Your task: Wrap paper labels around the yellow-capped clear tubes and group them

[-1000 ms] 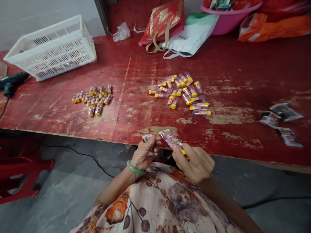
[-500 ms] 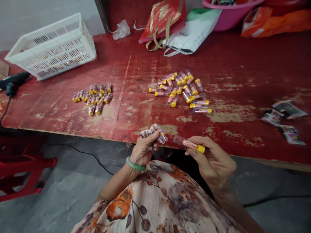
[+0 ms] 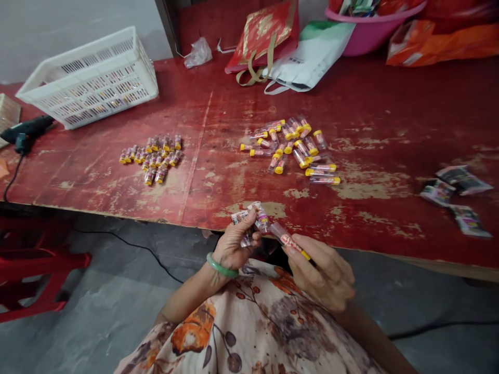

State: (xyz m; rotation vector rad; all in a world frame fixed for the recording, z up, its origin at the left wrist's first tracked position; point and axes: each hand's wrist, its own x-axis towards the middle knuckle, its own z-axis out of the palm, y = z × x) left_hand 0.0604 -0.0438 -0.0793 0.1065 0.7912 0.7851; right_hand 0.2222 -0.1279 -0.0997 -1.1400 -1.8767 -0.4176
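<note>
My left hand [image 3: 234, 243], with a green bangle at the wrist, pinches a few small printed clear sleeves [image 3: 260, 217] between thumb and fingers. A clear tube [image 3: 288, 240] with a yellow cap and red-and-white pieces inside is gripped by my right hand [image 3: 325, 270]. The tube's clear end points up-left, right beside the sleeves; whether they touch is hard to tell. Beyond my hands several similar yellow-capped tubes [image 3: 302, 150] lie loosely on the red table [image 3: 218, 182]. Several tubes with printed sleeves [image 3: 156, 160] lie grouped to the left.
A white basket [image 3: 105, 83] and a black tool [image 3: 29, 130] with a cord are at the left. Bags [image 3: 312, 57] and a pink basin [image 3: 362, 36] stand at the back. Printed packets [image 3: 468, 218] lie at the right. A red stool [image 3: 35, 270] is below left.
My right hand has moved left and slightly down, bringing the tube close to the sleeves and tilting it more steeply. My left hand has shifted slightly right, still holding the sleeves.
</note>
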